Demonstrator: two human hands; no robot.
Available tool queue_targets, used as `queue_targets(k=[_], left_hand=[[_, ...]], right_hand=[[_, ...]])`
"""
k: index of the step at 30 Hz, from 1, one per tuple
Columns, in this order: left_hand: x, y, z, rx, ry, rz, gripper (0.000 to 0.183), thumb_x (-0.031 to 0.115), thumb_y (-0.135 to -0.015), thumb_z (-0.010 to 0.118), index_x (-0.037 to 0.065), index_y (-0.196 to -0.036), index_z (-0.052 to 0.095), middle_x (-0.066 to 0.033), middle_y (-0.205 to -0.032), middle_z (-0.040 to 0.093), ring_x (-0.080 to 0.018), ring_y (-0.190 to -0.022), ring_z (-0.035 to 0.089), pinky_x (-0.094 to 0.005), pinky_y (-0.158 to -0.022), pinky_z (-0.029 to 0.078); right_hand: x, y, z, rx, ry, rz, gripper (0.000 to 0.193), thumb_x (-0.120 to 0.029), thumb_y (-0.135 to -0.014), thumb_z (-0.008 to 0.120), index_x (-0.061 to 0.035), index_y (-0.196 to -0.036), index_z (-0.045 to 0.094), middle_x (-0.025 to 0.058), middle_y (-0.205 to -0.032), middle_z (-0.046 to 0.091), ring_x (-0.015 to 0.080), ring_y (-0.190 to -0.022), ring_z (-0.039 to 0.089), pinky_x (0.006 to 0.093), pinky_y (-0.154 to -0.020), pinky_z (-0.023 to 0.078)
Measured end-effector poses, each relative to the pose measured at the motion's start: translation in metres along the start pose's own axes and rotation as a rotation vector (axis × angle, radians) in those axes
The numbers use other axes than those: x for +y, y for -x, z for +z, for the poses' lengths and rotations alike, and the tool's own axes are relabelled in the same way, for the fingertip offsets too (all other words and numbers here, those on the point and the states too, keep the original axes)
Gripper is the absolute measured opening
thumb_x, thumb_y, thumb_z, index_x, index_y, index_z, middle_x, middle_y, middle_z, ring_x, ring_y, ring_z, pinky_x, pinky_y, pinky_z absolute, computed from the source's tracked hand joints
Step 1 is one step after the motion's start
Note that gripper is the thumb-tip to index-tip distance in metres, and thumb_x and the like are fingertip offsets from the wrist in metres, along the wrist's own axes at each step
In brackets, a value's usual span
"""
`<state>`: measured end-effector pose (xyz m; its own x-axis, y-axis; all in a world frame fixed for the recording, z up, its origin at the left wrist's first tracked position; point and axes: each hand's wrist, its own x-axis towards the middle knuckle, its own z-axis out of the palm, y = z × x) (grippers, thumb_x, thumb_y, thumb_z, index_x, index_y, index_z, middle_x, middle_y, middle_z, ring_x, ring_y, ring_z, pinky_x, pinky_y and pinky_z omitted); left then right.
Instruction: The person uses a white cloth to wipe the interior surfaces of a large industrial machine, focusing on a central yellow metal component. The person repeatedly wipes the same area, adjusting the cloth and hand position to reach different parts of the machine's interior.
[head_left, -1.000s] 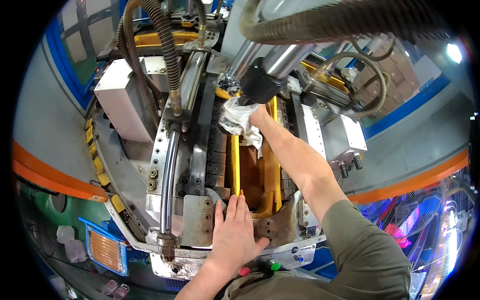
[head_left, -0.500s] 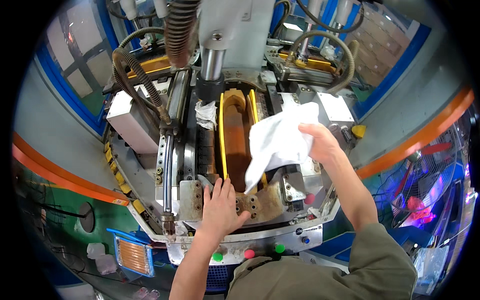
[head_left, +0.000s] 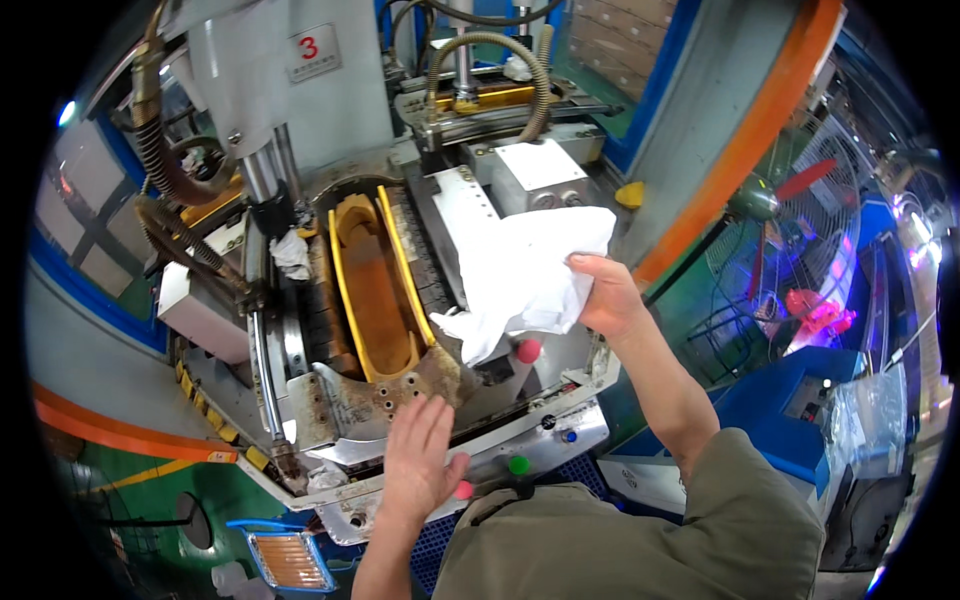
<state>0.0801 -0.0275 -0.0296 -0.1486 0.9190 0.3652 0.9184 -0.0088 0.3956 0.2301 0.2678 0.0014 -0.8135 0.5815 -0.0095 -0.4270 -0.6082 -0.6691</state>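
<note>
A crumpled white cloth (head_left: pixel 525 275) hangs from my right hand (head_left: pixel 608 298), pinched between thumb and fingers, over the right side of the machine. Below my fingers its corner droops towards the front plate. My left hand (head_left: pixel 422 455) holds nothing; its fingers are stretched out just in front of the rusty, bolt-holed front plate (head_left: pixel 410 385). Whether the fingertips touch that plate, I cannot tell. Beyond it lies a long, brown, trough-shaped mould (head_left: pixel 380 300) with raised yellow side edges.
A metal cylinder (head_left: pixel 262 180) and ribbed hoses stand left of the mould, beside a wad of white cloth (head_left: pixel 291 255). Green (head_left: pixel 518 465) and pink buttons line the front panel. A white box (head_left: pixel 540 175) sits behind the raised cloth. At right stands a fan (head_left: pixel 780 200).
The view has turned to the right. My right hand has carried the cloth rightwards, clear of the mould. My left hand has drawn back from the mould's near end towards the front panel.
</note>
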Motion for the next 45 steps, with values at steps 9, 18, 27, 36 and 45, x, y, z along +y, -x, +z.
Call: queue_targets(k=[9, 18, 27, 36, 45], left_hand=[[0.024, 0.027, 0.088, -0.315, 0.092, 0.168, 0.047, 0.021, -0.075, 0.069, 0.003, -0.117, 0.056, -0.0117, -0.115, 0.058, -0.0333, -0.114, 0.051, -0.041, -0.099, 0.041], [0.044, 0.019, 0.104, -0.376, 0.065, 0.24, 0.049, 0.024, -0.075, 0.07, 0.006, -0.117, 0.056, -0.0106, -0.118, 0.057, -0.0324, -0.117, 0.048, -0.0423, -0.101, 0.038], [0.031, 0.042, 0.065, -0.31, 0.119, 0.181, 0.048, 0.02, -0.073, 0.068, 0.006, -0.118, 0.056, -0.0091, -0.12, 0.057, -0.0338, -0.12, 0.047, -0.0453, -0.102, 0.038], [-0.001, 0.086, 0.021, -0.123, 0.119, 0.042, 0.052, 0.016, -0.068, 0.072, 0.005, -0.116, 0.058, -0.0114, -0.117, 0.058, -0.0351, -0.119, 0.047, -0.0446, -0.101, 0.039], [-0.027, 0.135, -0.012, 0.065, 0.208, -0.28, 0.051, 0.011, -0.065, 0.071, 0.001, -0.113, 0.059, -0.0147, -0.115, 0.06, -0.0397, -0.116, 0.05, -0.0472, -0.096, 0.042]], right_hand=[[-0.026, 0.046, -0.016, 0.093, -0.055, -0.021, 0.041, -0.006, -0.082, 0.055, 0.0015, -0.121, 0.052, 0.0127, -0.115, 0.062, 0.0279, -0.107, 0.059, 0.0438, -0.096, 0.045], [-0.034, 0.08, -0.034, 0.137, -0.091, -0.106, 0.053, -0.006, -0.076, 0.051, -0.0002, -0.129, 0.046, 0.015, -0.123, 0.058, 0.0323, -0.115, 0.055, 0.047, -0.101, 0.042], [-0.012, 0.086, -0.015, -0.074, -0.131, -0.196, 0.053, -0.011, -0.077, 0.054, 0.0009, -0.128, 0.047, 0.015, -0.124, 0.058, 0.0323, -0.115, 0.056, 0.0469, -0.101, 0.042], [0.036, 0.031, 0.039, -0.197, -0.135, -0.079, 0.051, -0.016, -0.081, 0.052, 0.0019, -0.129, 0.047, 0.0152, -0.127, 0.057, 0.0333, -0.118, 0.054, 0.0479, -0.102, 0.04], [0.074, -0.082, 0.096, -0.01, -0.129, 0.091, 0.034, -0.008, -0.081, 0.051, 0.0024, -0.113, 0.055, 0.0165, -0.112, 0.063, 0.0318, -0.106, 0.06, 0.0447, -0.096, 0.046]])
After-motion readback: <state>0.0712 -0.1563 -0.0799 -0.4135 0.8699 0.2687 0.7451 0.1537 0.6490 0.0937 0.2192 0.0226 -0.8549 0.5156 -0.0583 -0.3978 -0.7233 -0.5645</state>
